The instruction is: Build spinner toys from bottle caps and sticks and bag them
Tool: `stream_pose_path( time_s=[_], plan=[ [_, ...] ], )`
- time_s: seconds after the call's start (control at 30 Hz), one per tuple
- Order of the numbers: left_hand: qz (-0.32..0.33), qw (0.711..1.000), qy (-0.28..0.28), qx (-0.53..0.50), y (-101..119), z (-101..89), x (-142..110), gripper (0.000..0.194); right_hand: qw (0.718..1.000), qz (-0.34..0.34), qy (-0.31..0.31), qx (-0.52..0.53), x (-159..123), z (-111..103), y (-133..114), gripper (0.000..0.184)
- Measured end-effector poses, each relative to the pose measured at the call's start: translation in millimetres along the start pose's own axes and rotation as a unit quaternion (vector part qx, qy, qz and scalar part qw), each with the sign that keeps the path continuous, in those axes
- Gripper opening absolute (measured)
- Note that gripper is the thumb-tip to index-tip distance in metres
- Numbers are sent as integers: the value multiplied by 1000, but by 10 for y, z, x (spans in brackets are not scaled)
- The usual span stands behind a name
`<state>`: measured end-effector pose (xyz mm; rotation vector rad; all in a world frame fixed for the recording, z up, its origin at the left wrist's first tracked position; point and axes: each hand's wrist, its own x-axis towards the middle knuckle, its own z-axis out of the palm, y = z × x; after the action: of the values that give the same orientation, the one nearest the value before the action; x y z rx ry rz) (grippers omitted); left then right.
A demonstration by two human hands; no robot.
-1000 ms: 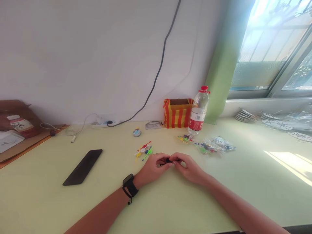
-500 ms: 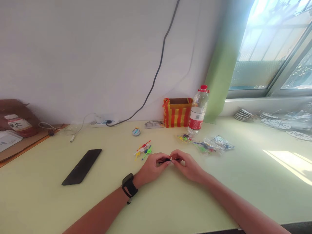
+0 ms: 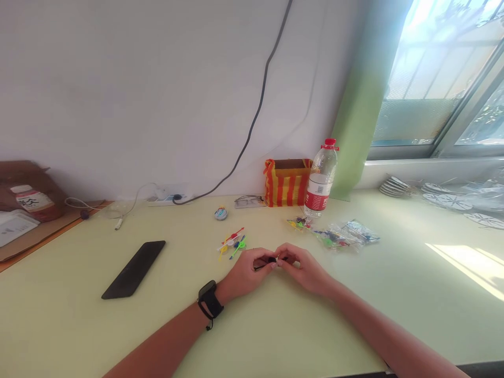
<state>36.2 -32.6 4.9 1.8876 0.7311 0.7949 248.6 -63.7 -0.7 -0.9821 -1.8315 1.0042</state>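
Fingertips of both hands meet over the table, pinching one small black stick-like piece (image 3: 271, 260); its exact kind is too small to make out. My left hand (image 3: 249, 270), with a dark watch (image 3: 210, 299) on the wrist, is closed on the left part of the piece. Opposite it, my right hand (image 3: 302, 268) pinches the other end, where a small pale bit shows between the fingertips. Just beyond my left hand lies a loose group of coloured plastic sticks with round discs (image 3: 232, 243), in red, white, yellow, blue and green.
Clear packets of similar coloured pieces (image 3: 342, 235) lie right of centre. Behind stand a striped bag (image 3: 287, 184) and a large water bottle (image 3: 319, 181), with glasses (image 3: 250, 201) and a round tin (image 3: 221, 213) nearby. A black phone-like slab (image 3: 134, 269) lies left.
Both hands stay together on the small black piece, with only a slight shift of the fingers. The whole view has moved very slightly.
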Motion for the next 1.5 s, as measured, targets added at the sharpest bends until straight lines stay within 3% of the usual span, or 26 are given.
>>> stream_pose_path(
  time_s=[0.27, 1.5],
  plan=[
    [-6, 1000, 21, 7, -74, -16, 2, 24, 998, 15, 30, -55, 5, -15, 68, 21],
    [-1, 999, 38, 31, 11, -25, 2, 20, 999, 14, 14, -48, 10, -25, 17, 13]
  ],
)
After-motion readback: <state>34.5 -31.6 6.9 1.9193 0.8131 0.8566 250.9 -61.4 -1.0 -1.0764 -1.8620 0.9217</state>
